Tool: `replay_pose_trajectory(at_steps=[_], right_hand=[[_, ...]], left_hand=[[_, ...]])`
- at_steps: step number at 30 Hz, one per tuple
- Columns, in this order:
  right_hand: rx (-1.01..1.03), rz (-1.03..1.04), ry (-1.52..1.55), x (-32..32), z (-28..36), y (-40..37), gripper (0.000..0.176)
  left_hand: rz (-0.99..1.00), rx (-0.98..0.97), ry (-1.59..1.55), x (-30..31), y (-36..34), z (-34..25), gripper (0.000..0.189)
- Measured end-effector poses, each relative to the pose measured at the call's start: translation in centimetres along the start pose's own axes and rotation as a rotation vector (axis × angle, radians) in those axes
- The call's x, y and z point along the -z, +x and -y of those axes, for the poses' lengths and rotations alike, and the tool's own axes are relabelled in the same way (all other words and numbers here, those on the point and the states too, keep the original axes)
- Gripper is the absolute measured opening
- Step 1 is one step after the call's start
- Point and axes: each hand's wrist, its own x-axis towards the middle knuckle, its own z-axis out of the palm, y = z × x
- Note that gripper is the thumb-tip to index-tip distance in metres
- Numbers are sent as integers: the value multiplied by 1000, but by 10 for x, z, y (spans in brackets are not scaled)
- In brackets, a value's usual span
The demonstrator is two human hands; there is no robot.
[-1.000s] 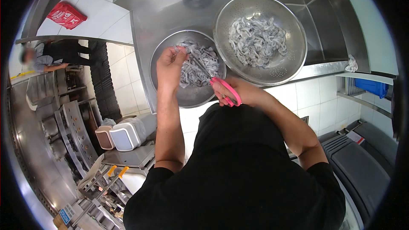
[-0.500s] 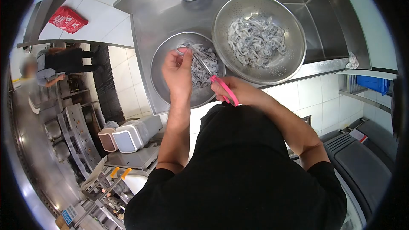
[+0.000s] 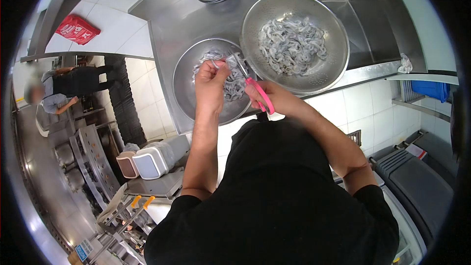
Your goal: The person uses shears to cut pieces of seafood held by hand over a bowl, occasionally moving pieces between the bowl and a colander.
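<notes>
**STRIP-TO-BLADE ALIGNMENT ABOVE THE BOWL**

Left hand (image 3: 211, 77): upper centre of the frame, thumb and fingertips pinched on one grey strip (image 3: 228, 62), remaining fingers curled in. Positioned over the steel bowl (image 3: 182, 88).

Right hand (image 3: 275, 99): just right of and slightly below the left hand, closed around the pink handles of the scissors (image 3: 251, 82).

Governing relation:
- Strip direction: out of the left-hand pinch toward the right of the frame, lifted clear of the bowl's contents.
- Scissors long axis: lower right to upper left, handles at the right hand, blades pointing at the pinch.
- Crossing point: blades at the strip, just beside the left fingertips.
- Blade setting: cannot tell, too small to read.

Nearer hand: left, in direct contact with the strip. Right hand apart from it, reaching it through the blades only.

Surroundings:
- More grey strips heaped in the steel bowl, under both hands.
- Colander (image 3: 343, 44) of paler strips at upper right, just beside the bowl.
- Both vessels on the steel table (image 3: 171, 17).
- Another person (image 3: 66, 86) well apart, at the left edge of the frame.
</notes>
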Motion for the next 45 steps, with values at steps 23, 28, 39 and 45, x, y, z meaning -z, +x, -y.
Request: replay_pose_trajectory(at_steps=[23, 28, 39, 45], right_hand=[[-55, -59, -661, 24, 57, -58, 70], [-11, -92, -703, 13, 59, -46, 71], [31, -121, -690, 13, 67, -51, 68], [36, -129, -711, 12, 60, -48, 69]], left_hand=[[45, -71, -117, 21, 25, -23, 15], [98, -94, -112, 3, 18, -27, 16], [84, -244, -17, 2, 19, -27, 22], [79, -280, 44, -6, 11, -28, 22]])
